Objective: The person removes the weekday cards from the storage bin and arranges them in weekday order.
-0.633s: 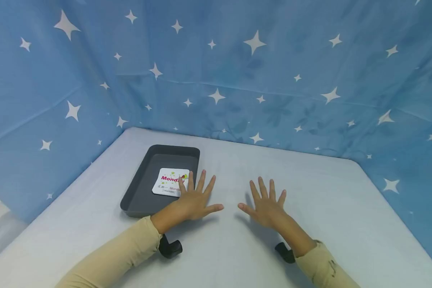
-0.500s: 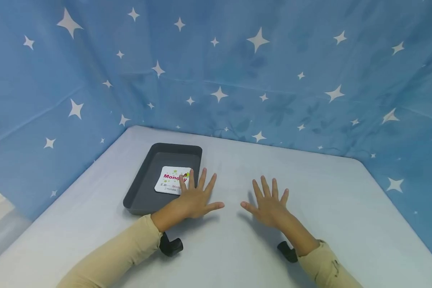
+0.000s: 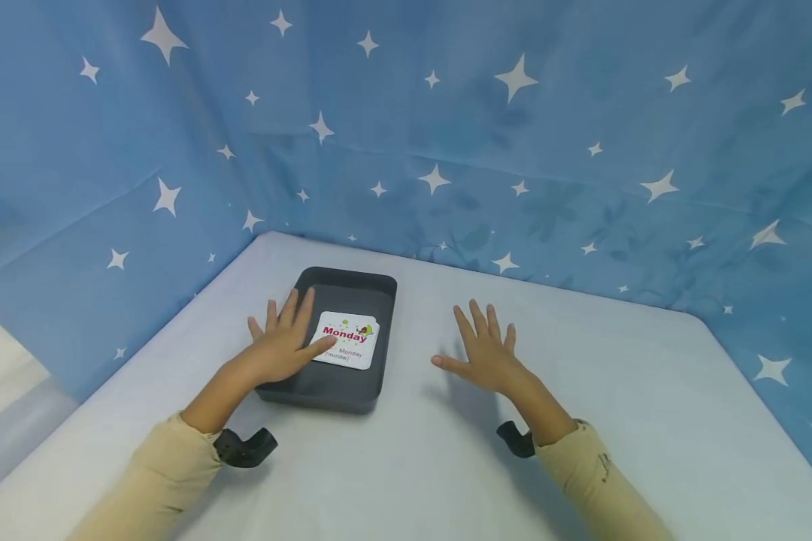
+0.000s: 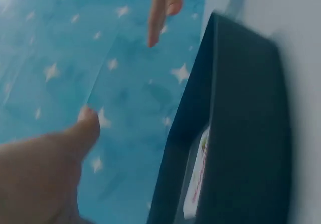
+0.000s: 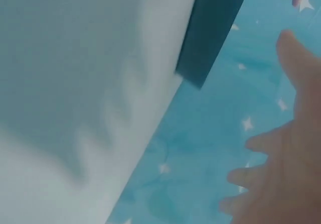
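Observation:
In the head view a dark grey rectangular tray (image 3: 338, 394) lies on the white table, left of the middle. White cards (image 3: 346, 353) with "Monday" in red print lie inside it, stacked slightly askew. My left hand (image 3: 279, 352) hovers with spread fingers over the tray's left side, its thumb overlapping the top card. To the right of the tray my right hand (image 3: 490, 357) is held above the table, fingers spread and holding nothing. The left wrist view shows the tray's wall (image 4: 246, 123) close beside the left thumb, with the cards' edge (image 4: 198, 174) behind its rim.
A blue cloth with white stars (image 3: 474, 150) hangs behind and along both sides of the white table (image 3: 616, 361). Black curved wrist mounts (image 3: 246, 448) stick out below both forearms.
My left hand has moved left, from the tray's right edge to its left side, uncovering more of the cards. My right hand has risen slightly up and left. The head view has shifted left.

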Motion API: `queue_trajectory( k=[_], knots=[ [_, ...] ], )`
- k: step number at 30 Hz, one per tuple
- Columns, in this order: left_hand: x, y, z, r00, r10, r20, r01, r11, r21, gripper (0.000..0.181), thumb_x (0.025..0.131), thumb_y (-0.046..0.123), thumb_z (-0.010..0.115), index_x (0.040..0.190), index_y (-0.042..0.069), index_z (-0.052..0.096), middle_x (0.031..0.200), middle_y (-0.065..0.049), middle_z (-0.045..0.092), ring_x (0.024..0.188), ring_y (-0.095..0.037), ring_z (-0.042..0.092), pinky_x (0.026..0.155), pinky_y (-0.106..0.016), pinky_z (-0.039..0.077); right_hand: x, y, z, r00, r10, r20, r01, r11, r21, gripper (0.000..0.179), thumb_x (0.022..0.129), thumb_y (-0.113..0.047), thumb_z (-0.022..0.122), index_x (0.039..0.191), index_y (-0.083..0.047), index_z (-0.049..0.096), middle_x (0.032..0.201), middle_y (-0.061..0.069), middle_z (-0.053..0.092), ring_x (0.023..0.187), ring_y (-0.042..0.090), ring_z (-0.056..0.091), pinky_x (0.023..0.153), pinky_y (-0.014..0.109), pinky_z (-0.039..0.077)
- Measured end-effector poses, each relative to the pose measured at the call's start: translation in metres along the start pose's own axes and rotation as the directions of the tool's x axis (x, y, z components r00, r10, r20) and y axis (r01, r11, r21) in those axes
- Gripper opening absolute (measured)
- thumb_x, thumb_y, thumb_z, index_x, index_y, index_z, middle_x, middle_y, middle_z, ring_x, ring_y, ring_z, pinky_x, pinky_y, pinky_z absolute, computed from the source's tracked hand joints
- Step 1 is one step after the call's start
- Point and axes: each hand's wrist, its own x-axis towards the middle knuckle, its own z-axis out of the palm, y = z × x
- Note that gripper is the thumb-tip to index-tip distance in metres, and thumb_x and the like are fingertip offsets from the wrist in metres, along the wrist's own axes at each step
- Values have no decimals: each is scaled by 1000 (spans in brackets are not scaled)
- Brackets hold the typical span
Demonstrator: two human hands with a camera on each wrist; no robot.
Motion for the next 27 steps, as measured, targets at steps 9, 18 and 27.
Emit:
queue_trajectory(
  k=[9,18,27],
  knots=[
    [-16,-77,6,997,-24,68,55,867,-496,85,96,39,40,140,14,-28,149,-25,-15,135,-49,-5,103,-67,6,52,-46,16,987,-151,56,146,986,82,99,75,-57,64,148,-15,11,154,14,3,140,38,-2,107,64,8],
    [-11,-83,29,991,-13,135,71,896,-438,84,95,43,41,144,10,-20,151,-20,-14,137,-44,-8,105,-65,3,86,-72,50,953,-297,67,283,946,160,98,72,-53,70,146,-13,20,151,17,17,140,37,3,106,64,7],
    [-8,-91,17,997,30,76,4,913,-407,80,94,36,47,147,13,-9,153,-19,-8,138,-44,-3,105,-65,6,98,-90,54,942,-304,139,303,953,26,113,61,-60,74,147,-14,16,146,11,31,140,36,8,107,63,4]
  ],
)
